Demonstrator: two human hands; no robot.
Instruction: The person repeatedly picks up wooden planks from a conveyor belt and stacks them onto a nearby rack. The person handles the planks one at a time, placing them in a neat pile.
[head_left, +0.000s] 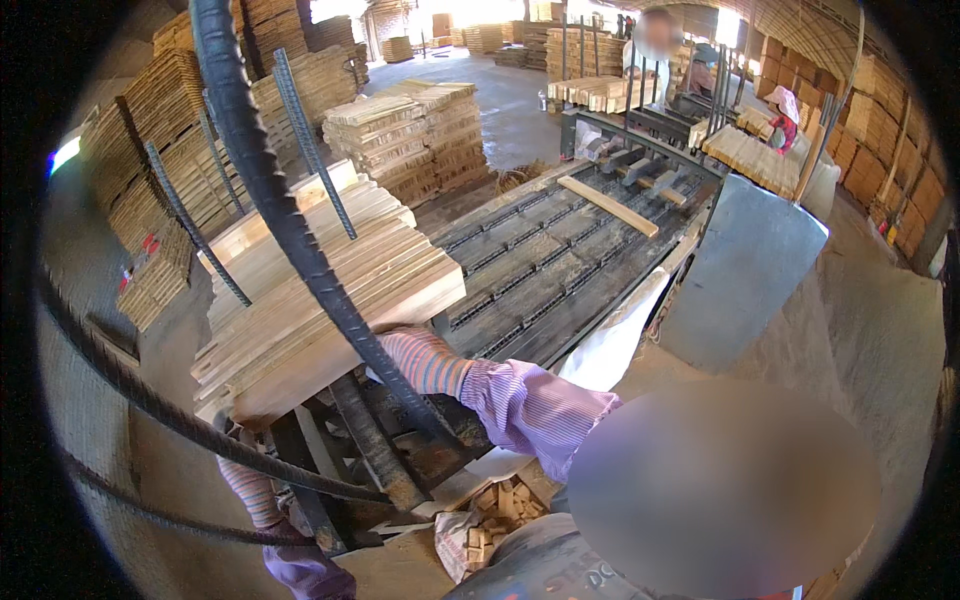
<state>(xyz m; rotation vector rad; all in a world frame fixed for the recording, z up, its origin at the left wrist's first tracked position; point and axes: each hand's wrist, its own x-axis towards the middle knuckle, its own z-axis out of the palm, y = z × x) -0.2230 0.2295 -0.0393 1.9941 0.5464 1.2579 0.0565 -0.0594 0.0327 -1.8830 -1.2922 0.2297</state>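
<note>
A thick layer of pale wooden boards (330,290) lies side by side on a dark metal frame at the left. My left hand (236,437) grips its near left corner, below a striped cuff and purple sleeve. At the near right end of the boards, my right hand (405,348) closes against them from the side, with the same striped cuff and purple checked sleeve. The fingers of both hands are mostly hidden by the wood. A bent ribbed steel bar (290,200) crosses in front of the boards and close to my right wrist.
More ribbed bars (200,425) curve across the left. A chain conveyor (540,270) carries a loose board (608,205). A grey metal panel (745,270), a sack of wood offcuts (490,525) and a board stack (410,135) stand around. Co-workers (785,118) are at the back right.
</note>
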